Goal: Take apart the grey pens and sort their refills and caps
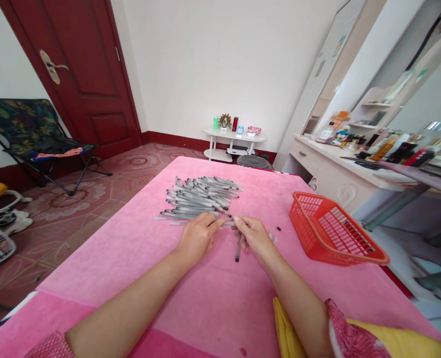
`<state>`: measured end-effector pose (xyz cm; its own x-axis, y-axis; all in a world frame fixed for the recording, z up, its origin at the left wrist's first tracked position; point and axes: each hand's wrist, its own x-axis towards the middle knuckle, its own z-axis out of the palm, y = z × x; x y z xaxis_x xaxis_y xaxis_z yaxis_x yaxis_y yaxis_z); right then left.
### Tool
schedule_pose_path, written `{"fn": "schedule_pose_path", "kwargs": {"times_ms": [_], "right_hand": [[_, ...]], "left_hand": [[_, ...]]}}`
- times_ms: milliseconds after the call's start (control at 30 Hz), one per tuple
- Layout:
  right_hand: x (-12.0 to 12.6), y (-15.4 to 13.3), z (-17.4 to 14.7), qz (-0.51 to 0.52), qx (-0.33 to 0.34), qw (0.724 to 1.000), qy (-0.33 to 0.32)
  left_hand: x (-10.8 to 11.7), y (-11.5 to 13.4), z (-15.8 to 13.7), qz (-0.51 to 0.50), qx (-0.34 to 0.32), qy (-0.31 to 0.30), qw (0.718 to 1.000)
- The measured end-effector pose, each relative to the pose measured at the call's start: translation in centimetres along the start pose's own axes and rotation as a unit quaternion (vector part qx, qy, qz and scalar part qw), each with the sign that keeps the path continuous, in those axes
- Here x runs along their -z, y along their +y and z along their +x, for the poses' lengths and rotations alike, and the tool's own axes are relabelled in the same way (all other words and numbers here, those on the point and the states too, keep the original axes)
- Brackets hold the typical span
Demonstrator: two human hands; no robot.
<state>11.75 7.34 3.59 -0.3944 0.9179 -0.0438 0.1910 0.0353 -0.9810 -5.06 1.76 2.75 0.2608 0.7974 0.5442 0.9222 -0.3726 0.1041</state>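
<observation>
A heap of grey translucent pens (194,199) with black ends lies on the pink cloth, just beyond my hands. My left hand (198,234) is closed at the near edge of the heap, its fingers pinching a grey pen (227,223). At that pen's other end, the thumb and fingers of my right hand (253,232) are pinched together. Beneath the right fingers a dark-ended pen piece (237,253) points toward me; whether it is held or lying there I cannot tell. A small black piece (279,228) rests to the right.
A red plastic basket (306,233) stands at the table's right side. Yellow cloth (285,325) lies by my right forearm. Past the table are a white shelf stand (213,132), a cluttered dresser (354,166) and a folding chair (26,124).
</observation>
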Motion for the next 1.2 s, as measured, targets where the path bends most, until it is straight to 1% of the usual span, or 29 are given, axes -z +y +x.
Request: {"fn": "schedule_pose_path", "kwargs": {"times_ms": [100,233,333,400,433,467,500,567,600,633,667,700,733,800,833,867,900,933,1000,1067,1200], "right_hand": [[-0.1,0.2,0.1,-0.001,0.016,1.000,0.008],[0.3,-0.2,0.0,-0.017,0.052,0.998,0.013],[0.7,-0.7,-0.2,-0.029,0.085,0.996,0.003],[1.0,-1.1,-0.4,-0.032,0.109,0.993,-0.009],[1.1,-1.3,-0.5,-0.033,0.121,0.992,-0.015],[1.2,-1.6,-0.6,-0.036,0.133,0.990,-0.022],[1.4,-1.8,-0.7,-0.041,0.144,0.988,-0.029],[1.6,-2.2,-0.9,-0.057,0.168,0.983,-0.047],[1.7,-2.3,-0.9,-0.066,0.179,0.980,-0.059],[1.7,-2.3,-0.9,-0.068,0.186,0.978,-0.071],[1.8,-2.3,-0.9,-0.064,0.183,0.977,-0.084],[1.9,-2.3,-0.8,-0.055,0.170,0.979,-0.095],[1.9,-2.2,-0.7,-0.044,0.149,0.982,-0.104],[1.9,-1.8,-0.5,-0.027,0.091,0.988,-0.120],[1.9,-1.7,-0.5,-0.026,0.060,0.990,-0.124],[1.8,-1.5,-0.4,-0.032,0.035,0.991,-0.123],[1.7,-1.4,-0.4,-0.041,0.018,0.992,-0.118],[1.5,-1.3,-0.4,-0.053,0.008,0.992,-0.111],[1.3,-1.2,-0.4,-0.077,0.010,0.993,-0.092],[1.2,-1.2,-0.3,-0.090,0.024,0.993,-0.079],[1.2,-1.3,-0.3,-0.099,0.037,0.992,-0.069]], "left_hand": [[0.2,0.1,-0.1,-0.007,0.003,-0.026,1.000],[0.6,0.4,0.1,-0.066,0.051,-0.062,0.995],[0.5,0.5,0.5,-0.147,0.088,-0.079,0.982],[0.4,0.3,0.9,-0.242,0.120,-0.090,0.959],[0.4,0.2,1.1,-0.305,0.138,-0.102,0.937],[0.4,0.0,1.2,-0.376,0.159,-0.126,0.904],[0.5,-0.3,1.3,-0.448,0.179,-0.163,0.861],[0.9,-0.9,1.2,-0.565,0.210,-0.266,0.752],[1.1,-1.1,1.2,-0.600,0.218,-0.316,0.702],[1.3,-1.3,1.2,-0.618,0.221,-0.348,0.669],[1.5,-1.4,1.2,-0.622,0.217,-0.359,0.661],[1.6,-1.4,1.2,-0.610,0.208,-0.346,0.682],[1.7,-1.3,1.3,-0.580,0.197,-0.314,0.726],[1.9,-0.8,1.5,-0.461,0.168,-0.223,0.843],[1.9,-0.5,1.6,-0.382,0.152,-0.186,0.892],[2.0,-0.1,1.7,-0.304,0.137,-0.161,0.929],[2.0,0.2,1.7,-0.233,0.126,-0.147,0.953],[2.0,0.4,1.6,-0.177,0.116,-0.143,0.967],[2.1,0.7,1.5,-0.107,0.100,-0.147,0.978],[2.1,0.9,1.3,-0.075,0.090,-0.152,0.981],[2.1,0.9,1.3,-0.051,0.080,-0.165,0.982]]}}
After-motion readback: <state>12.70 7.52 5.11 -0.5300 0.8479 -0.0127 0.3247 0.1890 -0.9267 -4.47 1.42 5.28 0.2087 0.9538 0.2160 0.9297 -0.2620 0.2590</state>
